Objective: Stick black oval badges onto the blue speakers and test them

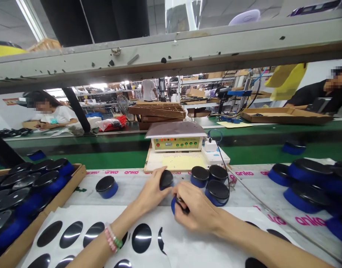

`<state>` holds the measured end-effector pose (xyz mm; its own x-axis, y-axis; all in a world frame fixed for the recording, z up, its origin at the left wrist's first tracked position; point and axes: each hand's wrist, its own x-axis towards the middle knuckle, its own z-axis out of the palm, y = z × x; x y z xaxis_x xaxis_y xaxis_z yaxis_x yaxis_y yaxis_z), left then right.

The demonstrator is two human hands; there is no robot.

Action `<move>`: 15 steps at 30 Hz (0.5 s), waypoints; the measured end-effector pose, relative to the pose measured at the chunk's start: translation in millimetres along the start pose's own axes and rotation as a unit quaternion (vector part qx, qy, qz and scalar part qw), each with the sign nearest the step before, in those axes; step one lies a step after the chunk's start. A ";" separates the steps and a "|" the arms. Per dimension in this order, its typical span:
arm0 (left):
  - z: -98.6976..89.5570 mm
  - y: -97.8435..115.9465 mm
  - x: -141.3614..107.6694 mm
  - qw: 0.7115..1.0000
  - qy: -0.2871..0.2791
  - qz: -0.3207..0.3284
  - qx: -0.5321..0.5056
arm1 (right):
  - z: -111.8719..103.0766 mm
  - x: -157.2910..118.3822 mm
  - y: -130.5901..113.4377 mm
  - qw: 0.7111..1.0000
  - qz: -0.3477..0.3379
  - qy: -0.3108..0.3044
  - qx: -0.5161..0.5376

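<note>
My left hand (154, 190) is wrapped round a round unit with a black glossy top and blue side (167, 179). Closed beside it, my right hand (195, 206) grips another blue-and-black piece (174, 206), mostly hidden by the fingers. Just right of the hands, several similar round units (199, 175) stand close together, and a single unit (107, 187) stands to the left. Below my forearms lie white sheets with black round stickers (141, 238).
A cardboard tray (76, 175) of round units is at the left; more units (307, 195) are piled right. Ahead stand a control box with buttons (176, 143) and a white plug (210, 146) with a black cable. A shelf beam (171, 52) crosses above. Other people sit across the green belt (252, 149).
</note>
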<state>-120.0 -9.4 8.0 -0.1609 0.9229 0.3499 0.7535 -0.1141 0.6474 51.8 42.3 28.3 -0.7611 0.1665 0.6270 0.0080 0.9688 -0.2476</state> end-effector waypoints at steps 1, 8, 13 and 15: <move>7.9 6.5 7.1 1.000 -0.022 0.013 -0.015 | -8.3 -3.9 -6.2 1.000 -0.016 0.009 0.010; 7.1 45.5 21.8 0.988 -0.126 0.058 -0.067 | -50.1 -13.8 -5.4 0.996 0.033 0.081 0.018; -1.3 89.1 -15.0 0.972 -0.148 0.077 -0.165 | -51.6 -1.6 -5.6 0.987 0.127 0.087 0.049; 0.8 92.6 -22.3 0.978 -0.109 0.053 -0.170 | -52.1 2.6 -8.6 0.986 0.128 0.075 0.074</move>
<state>-46.1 -40.3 59.6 0.0754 0.9514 0.2985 0.4966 -0.2954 0.8162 83.6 44.0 70.5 -0.6410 0.4388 0.6297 0.0847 0.8559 -0.5102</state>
